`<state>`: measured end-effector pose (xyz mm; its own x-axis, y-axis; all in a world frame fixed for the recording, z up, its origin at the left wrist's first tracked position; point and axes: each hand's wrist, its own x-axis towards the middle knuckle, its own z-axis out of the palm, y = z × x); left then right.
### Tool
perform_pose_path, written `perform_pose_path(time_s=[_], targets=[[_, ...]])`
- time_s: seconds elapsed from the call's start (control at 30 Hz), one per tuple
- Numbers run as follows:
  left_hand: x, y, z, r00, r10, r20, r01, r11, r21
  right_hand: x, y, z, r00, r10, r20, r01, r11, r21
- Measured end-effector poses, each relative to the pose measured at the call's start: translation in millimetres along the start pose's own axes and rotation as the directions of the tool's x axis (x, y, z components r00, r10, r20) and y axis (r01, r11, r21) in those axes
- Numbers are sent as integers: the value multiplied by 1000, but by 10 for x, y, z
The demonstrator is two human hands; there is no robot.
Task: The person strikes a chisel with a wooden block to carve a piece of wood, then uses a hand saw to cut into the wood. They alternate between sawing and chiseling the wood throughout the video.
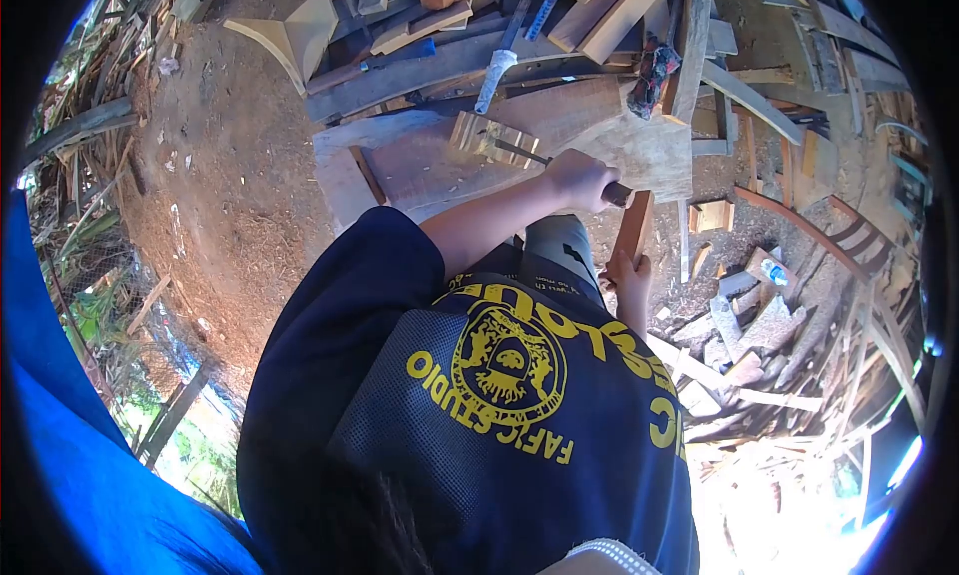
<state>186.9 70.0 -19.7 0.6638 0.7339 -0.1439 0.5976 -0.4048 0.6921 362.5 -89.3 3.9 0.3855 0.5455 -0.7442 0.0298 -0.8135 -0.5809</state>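
The left hand (pixel 581 178) has its grip closed around a dark-ended handle (pixel 617 193), held over the near side of the worktop (pixel 430 170). A striped wooden block (pixel 494 140) shows at the far end of the tool's shaft. The right hand (pixel 627 273) is clamped on a reddish wood piece (pixel 633 227), near the worktop's near right corner; whether it touches the handle, I cannot tell. A wood strip (pixel 368 175) lies toward the left edge, and loose timber (pixel 440 70) lies beyond the far edge.
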Motion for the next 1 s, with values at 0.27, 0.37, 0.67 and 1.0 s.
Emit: perform_pose_path(time_s=[0.27, 0.37, 0.67, 1.0], targets=[[30, -10, 52, 1000, 4, 0, -4, 999, 42, 25, 37, 12, 1000, -6, 3, 6, 1000, 5], [61, -32, 96, 1000, -10, -2, 10, 999, 34, 41, 76, 8, 1000, 3, -4, -3, 1000, 23], [113, -74, 135, 995, -23, -94, 28, 999, 44, -1, 40, -43, 1000, 17, -25, -16, 1000, 22], [159, -89, 27, 975, -68, -211, 77, 996, 37, -52, -501, -287, 979, -131, -153, 153, 979, 139]])
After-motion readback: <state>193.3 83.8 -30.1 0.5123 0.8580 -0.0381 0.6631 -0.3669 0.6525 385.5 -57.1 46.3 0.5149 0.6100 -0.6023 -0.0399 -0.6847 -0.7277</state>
